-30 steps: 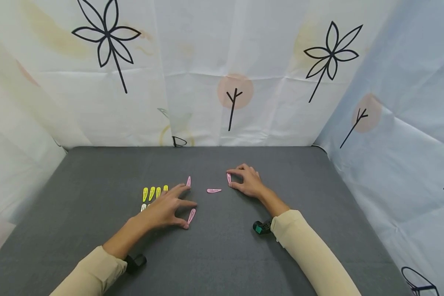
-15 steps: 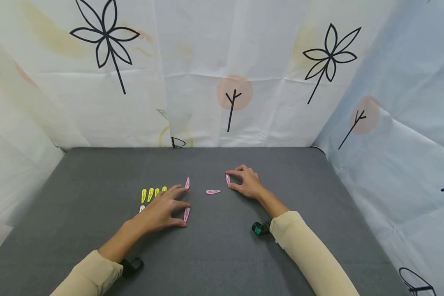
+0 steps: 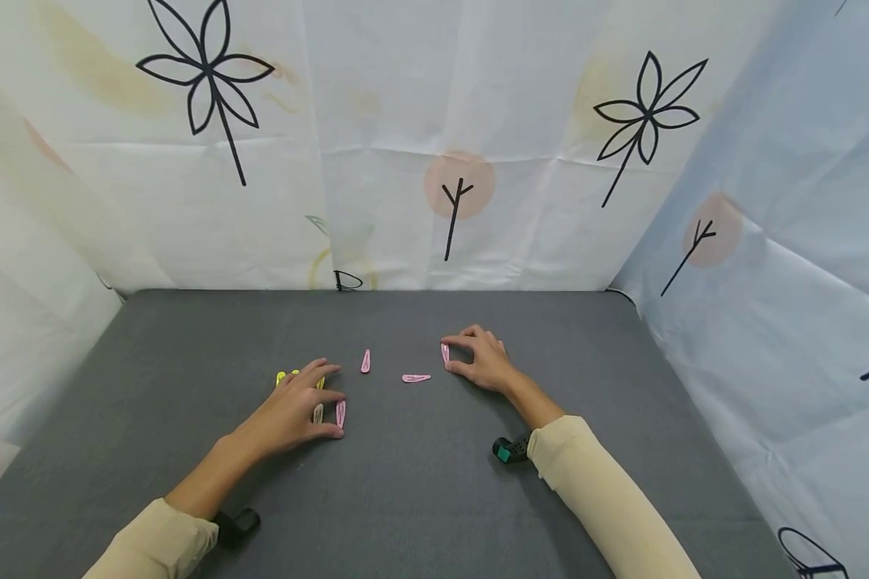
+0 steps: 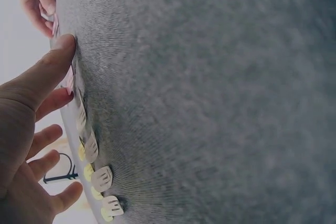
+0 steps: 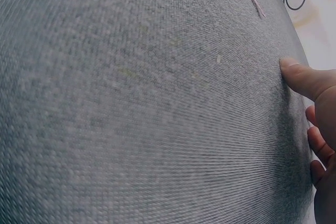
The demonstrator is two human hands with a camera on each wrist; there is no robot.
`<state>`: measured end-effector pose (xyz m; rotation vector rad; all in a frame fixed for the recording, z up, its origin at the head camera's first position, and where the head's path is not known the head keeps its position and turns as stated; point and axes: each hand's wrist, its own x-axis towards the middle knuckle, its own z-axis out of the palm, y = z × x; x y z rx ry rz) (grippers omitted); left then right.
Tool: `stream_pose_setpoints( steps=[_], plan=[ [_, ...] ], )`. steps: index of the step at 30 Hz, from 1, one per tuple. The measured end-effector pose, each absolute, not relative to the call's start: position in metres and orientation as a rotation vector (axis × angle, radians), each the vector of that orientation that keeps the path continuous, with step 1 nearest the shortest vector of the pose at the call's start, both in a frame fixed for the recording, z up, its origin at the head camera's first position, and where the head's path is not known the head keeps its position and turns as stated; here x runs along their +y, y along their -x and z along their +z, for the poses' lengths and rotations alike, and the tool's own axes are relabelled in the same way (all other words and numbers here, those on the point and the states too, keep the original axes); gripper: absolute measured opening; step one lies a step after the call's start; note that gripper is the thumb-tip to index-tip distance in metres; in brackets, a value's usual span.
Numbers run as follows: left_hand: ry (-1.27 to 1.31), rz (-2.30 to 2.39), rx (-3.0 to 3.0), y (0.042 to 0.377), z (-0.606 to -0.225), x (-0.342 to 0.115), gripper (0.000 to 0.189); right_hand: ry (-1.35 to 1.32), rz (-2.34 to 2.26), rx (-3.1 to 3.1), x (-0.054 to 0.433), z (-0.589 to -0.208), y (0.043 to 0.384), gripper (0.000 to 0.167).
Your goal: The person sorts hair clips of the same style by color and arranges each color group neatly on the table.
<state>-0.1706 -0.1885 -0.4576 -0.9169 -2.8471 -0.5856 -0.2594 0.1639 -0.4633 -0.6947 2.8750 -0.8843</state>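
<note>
My left hand (image 3: 282, 410) pinches a pink snap hair clip (image 3: 340, 414) lengthwise between thumb and index finger, at the tabletop. Just left of that clip lies a white hair clip (image 3: 318, 414), seen through the gap of the hand. In the left wrist view, several white clips (image 4: 102, 178) form a row beside several yellow clips (image 4: 88, 171); in the head view the hand covers most of them. Farther right, my right hand (image 3: 483, 359) holds another pink hair clip (image 3: 445, 353) between thumb and index finger. The right wrist view hides that clip.
Two loose pink clips lie between the hands: an upright one (image 3: 365, 361) and a sideways one (image 3: 416, 378). Grey cloth covers the table (image 3: 405, 498). White printed curtains (image 3: 391, 96) stand behind and at both sides.
My left hand has drawn its pink clip leftward, up beside the white clips, turning it from slanted to nearly upright. The left fingers now cover more yellow clips. My right hand stays in place.
</note>
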Motion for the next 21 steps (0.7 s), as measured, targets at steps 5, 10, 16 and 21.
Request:
stream_pose_setpoints(
  steps=[5, 10, 16, 21],
  plan=[
    [0.938, -0.571, -2.857, 0.17, -0.459, -0.19, 0.049, 0.694, -0.89, 2.871, 0.163, -0.463, 0.26, 0.046],
    [0.946, -0.56, -2.868, 0.169, -0.457, -0.189, 0.052, 0.699, -0.892, 2.869, 0.163, -0.462, 0.259, 0.046],
    [0.929, -0.55, -2.862, 0.171, -0.453, -0.187, 0.052, 0.705, -0.892, 2.871, 0.163, -0.463, 0.26, 0.046],
    [0.835, -0.484, -2.818, 0.182, -0.45, -0.179, 0.047, 0.695, -0.888, 2.87, 0.164, -0.465, 0.261, 0.046]
  ],
)
